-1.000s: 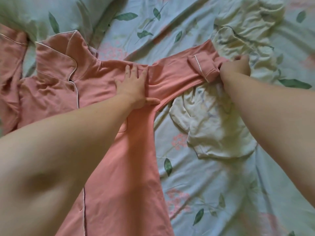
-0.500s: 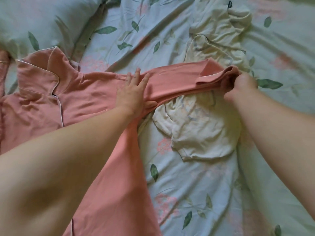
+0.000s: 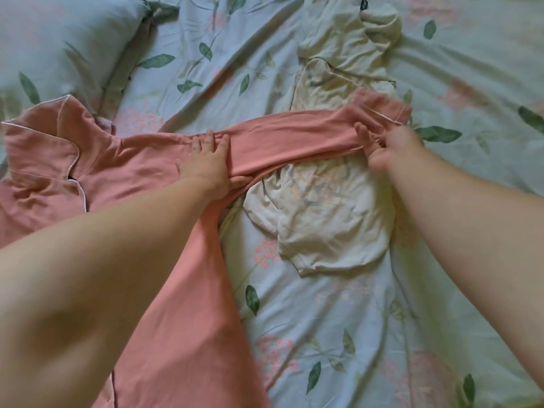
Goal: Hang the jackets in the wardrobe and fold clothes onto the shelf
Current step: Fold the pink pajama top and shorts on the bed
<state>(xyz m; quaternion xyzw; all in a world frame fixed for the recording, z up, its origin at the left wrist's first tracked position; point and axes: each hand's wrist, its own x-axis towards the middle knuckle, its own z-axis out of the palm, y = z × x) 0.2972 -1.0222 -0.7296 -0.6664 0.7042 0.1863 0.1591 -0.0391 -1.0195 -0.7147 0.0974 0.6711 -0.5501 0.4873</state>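
Observation:
A salmon-pink pyjama shirt (image 3: 123,169) with white piping lies spread on the bed, collar at the left, body running down toward me. Its sleeve (image 3: 294,134) stretches to the right. My left hand (image 3: 210,166) presses flat on the shirt where the sleeve joins the body, fingers straight, thumb under the sleeve's lower edge. My right hand (image 3: 385,145) grips the sleeve's cuff end (image 3: 382,110), lifted slightly off the bed. A cream garment (image 3: 329,219) lies crumpled beneath the sleeve.
The bed sheet (image 3: 338,334) is pale blue with green leaves and pink flowers. A matching pillow (image 3: 59,45) sits at the upper left. More cream cloth (image 3: 350,39) is bunched at the top centre. No wardrobe or shelf is in view.
My right hand has raised the cuff end and drawn the sleeve out straighter. The left hand stays pressed at the sleeve seam. The camera has shifted, showing more bed on the right.

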